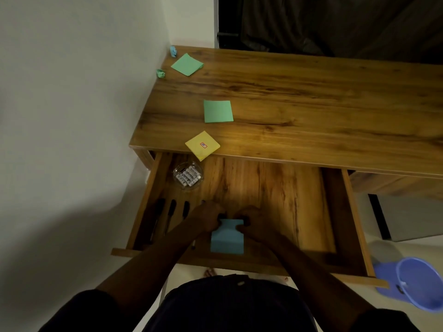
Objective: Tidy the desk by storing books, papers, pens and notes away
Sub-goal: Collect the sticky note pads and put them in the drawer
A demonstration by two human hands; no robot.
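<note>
A blue sticky-note pad (227,239) lies in the open wooden drawer (263,188), near its front. My left hand (208,216) grips the pad's far left corner and my right hand (251,220) grips its far right corner. On the desk top (311,104) lie a yellow pad (202,145) at the front edge, a green pad (218,111) behind it, and another green pad (187,64) near the back left. Two crumpled notes, one blue (173,51) and one green (160,73), sit by the wall. Several black pens (171,212) lie at the drawer's left.
A glass dish of batteries (188,176) stands in the drawer's back left. A blue bucket (417,283) sits on the floor at the right, just past the drawer's front corner. A white wall runs along the left; a dark curtain hangs behind the desk.
</note>
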